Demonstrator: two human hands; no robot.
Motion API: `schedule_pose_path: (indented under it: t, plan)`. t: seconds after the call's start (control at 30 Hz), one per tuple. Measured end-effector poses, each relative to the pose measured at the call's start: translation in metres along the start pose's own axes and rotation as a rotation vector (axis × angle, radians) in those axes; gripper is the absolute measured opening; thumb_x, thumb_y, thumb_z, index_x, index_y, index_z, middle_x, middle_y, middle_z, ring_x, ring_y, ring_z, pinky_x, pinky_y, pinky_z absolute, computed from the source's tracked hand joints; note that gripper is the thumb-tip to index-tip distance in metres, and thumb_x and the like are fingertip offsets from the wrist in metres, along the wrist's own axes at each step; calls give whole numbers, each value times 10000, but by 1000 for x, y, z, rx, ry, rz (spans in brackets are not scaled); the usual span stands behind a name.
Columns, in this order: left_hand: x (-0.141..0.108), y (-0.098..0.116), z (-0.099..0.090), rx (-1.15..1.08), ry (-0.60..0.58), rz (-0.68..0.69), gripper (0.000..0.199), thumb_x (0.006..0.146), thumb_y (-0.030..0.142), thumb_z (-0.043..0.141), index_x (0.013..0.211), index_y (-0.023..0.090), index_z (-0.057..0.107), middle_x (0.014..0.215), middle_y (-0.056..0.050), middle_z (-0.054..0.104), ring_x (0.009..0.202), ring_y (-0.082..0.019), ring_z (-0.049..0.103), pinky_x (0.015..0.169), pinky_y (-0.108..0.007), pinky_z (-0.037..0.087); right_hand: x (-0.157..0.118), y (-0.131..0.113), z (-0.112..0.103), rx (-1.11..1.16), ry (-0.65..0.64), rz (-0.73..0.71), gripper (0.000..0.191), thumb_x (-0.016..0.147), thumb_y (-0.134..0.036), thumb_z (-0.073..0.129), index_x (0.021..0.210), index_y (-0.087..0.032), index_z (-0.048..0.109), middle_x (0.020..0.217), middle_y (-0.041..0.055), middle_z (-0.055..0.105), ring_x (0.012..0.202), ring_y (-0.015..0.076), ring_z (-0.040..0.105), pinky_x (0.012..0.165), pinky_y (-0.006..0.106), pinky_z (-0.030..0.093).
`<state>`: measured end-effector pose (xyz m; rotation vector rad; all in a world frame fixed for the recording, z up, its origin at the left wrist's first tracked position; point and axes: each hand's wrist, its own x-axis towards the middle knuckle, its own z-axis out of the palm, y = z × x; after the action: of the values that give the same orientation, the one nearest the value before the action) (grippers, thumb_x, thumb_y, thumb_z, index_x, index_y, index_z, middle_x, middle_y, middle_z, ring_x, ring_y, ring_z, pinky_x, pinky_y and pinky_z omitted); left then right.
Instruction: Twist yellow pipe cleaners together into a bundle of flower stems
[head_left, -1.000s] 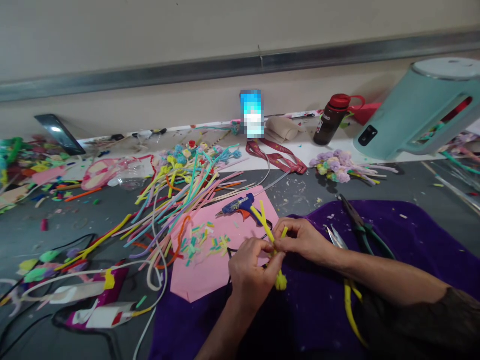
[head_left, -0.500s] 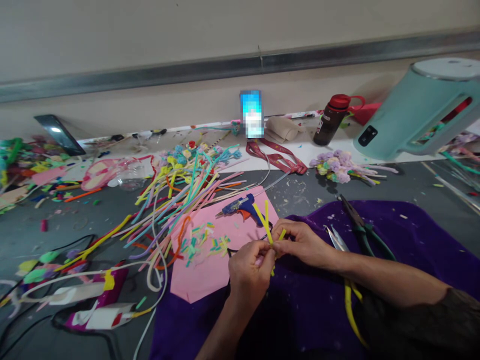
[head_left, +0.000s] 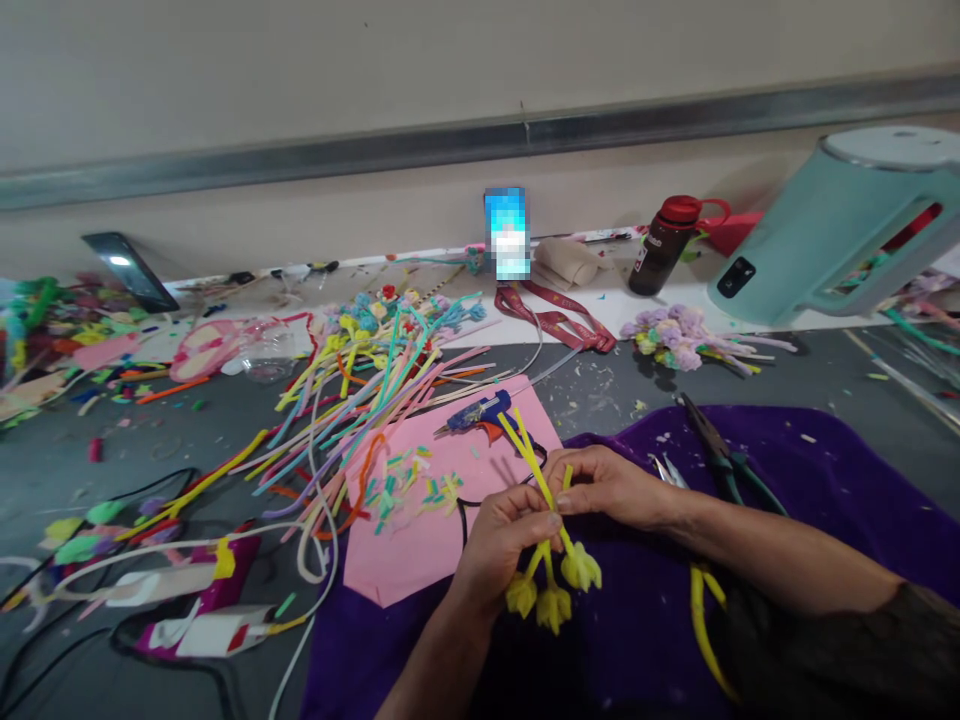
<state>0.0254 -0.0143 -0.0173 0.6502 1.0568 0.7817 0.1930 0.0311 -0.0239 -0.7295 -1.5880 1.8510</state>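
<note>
Yellow pipe-cleaner flowers (head_left: 553, 606), three blooms hanging downward, have their stems crossed between my two hands. My left hand (head_left: 510, 530) pinches the stems from the left, thumb and fingers pressed together. From the right, my right hand (head_left: 604, 487) is closed on the same stems, its fingertips close to the left ones. Stem ends stick up above both hands, one short piece beside the right fingers. Beneath them lie a purple cloth (head_left: 637, 600) and a pink sheet (head_left: 405, 560) bearing small green and yellow clippings.
A blue glue gun (head_left: 480, 412) rests on the pink sheet. Pliers (head_left: 724, 455) and cutters (head_left: 671, 472) lie right of my hands. Loose pipe cleaners (head_left: 367, 420) and cables are at left. Behind stand a phone (head_left: 508, 235), a bottle (head_left: 660, 245) and a kettle (head_left: 832, 220).
The three yellow blooms, hidden behind my left hand before, now show below my hands. My left hand has turned and its fingers have moved slightly up the stems.
</note>
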Motion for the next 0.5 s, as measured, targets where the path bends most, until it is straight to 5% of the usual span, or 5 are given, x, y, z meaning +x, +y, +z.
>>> schedule_pose_path:
  t: [0.1, 0.3, 0.5]
  plan:
    - [1, -2, 1, -81, -19, -28, 177, 599, 222, 719, 583, 122, 574, 454, -21, 611, 348, -56, 444, 406, -168, 329, 0, 0, 0, -12, 26, -10, 209, 747, -333, 662, 710, -136, 605, 762, 15, 555, 731, 127, 515, 694, 265, 418]
    - [0, -4, 4, -50, 141, 83, 261, 566, 299, 780, 623, 131, 589, 503, -12, 620, 444, -85, 518, 473, -187, 396, -3, -7, 4, -225, 162, -131, 115, 780, -262, 629, 729, -159, 623, 804, 29, 566, 757, 137, 552, 707, 271, 447]
    - [-5, 1, 4, -6, 153, 145, 231, 607, 306, 751, 604, 130, 601, 500, -5, 592, 453, -74, 482, 475, -184, 367, -6, -32, 5, -440, 78, -162, 89, 804, -231, 603, 805, -174, 671, 834, 45, 604, 810, 147, 571, 753, 286, 448]
